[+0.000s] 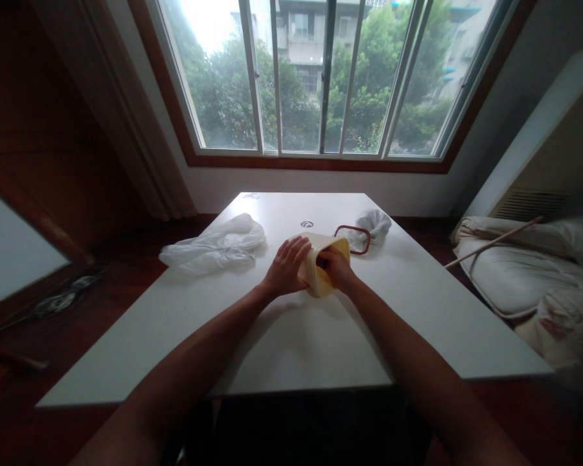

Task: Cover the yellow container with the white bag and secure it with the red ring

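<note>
A pale yellow plastic container [340, 244] lies tilted on its side above the white table, its open mouth facing right. My left hand [289, 264] is closed around its left side, fingers over the top and thumb below. My right hand [337, 266] reaches into the mouth with its fingers curled. Whatever those fingers hold is hidden by the container's wall and shadow. Just beyond the right hand, a dark red rectangular rim [368, 242], perhaps a lid, lies on the table.
On the white table [311, 353], a crumpled clear plastic bag [223, 243] lies left and a smaller bunched bag [375, 223] at the back right. A small dark round mark [307, 224] sits behind the container. A thin stick [495, 241] and wrapped bundles [510, 278] are off the right edge.
</note>
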Demonstrator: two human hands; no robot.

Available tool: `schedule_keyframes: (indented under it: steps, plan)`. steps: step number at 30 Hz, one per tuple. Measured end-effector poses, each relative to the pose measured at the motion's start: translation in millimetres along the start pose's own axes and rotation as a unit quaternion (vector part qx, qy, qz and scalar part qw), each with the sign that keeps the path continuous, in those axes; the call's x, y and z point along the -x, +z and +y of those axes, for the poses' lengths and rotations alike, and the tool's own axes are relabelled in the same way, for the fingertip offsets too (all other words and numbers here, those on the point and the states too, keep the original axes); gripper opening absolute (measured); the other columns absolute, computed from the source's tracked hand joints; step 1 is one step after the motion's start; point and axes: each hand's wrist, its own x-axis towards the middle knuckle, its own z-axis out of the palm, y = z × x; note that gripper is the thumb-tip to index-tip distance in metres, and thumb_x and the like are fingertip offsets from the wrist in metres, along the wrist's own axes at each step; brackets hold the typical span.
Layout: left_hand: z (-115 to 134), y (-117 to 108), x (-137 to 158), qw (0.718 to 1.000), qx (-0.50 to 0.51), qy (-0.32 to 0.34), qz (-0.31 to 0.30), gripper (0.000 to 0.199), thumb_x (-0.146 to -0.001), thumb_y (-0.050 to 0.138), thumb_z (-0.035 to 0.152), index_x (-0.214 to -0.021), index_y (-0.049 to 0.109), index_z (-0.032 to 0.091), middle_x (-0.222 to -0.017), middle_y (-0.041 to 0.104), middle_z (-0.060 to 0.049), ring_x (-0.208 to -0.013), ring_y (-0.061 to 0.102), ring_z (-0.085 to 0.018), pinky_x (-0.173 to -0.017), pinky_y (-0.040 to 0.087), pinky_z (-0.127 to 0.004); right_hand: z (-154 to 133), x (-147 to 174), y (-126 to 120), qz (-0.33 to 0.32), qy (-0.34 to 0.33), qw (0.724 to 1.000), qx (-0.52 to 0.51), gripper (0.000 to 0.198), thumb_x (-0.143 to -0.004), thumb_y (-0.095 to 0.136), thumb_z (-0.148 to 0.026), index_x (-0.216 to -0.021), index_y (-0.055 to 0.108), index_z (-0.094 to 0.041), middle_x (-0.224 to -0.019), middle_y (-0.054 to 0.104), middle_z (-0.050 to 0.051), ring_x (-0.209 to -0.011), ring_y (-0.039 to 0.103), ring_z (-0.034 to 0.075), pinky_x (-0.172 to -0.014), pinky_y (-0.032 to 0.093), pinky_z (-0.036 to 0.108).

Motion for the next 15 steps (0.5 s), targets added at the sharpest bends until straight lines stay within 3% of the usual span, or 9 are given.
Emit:
schedule_keyframes:
  steps: [7,15]
  plan:
    - [4.2,-1.4,-2.8,1.0,0.007,0.014,0.01,0.1,-0.072,0.069,0.041,-0.154,0.015,0.017,-0.152,0.037,-0.022,-0.146,0.029,-0.037,-0.115,0.029,-0.059,5.3,-1.1,-2.3,0.004,0.01,1.0,0.01,0.028,-0.062,0.069,-0.028,-0.089,0.067,-0.021,-0.079,0.068,-0.001,-0.07,0.059,0.016,-0.069,0.047,0.03]
    - [3.6,1.4,-3.2,1.0,-0.01,-0.022,0.003,0.102,-0.07,0.069,0.04,-0.153,0.014,0.018,-0.152,0.036,-0.021,-0.145,0.03,-0.039,-0.114,0.031,-0.06,3.4,-3.9,2.2,0.008,0.013,1.0,-0.02,0.033,-0.063,0.071,-0.032,-0.094,0.067,-0.02,-0.09,0.072,0.002,-0.081,0.065,0.02,-0.076,0.052,0.034]
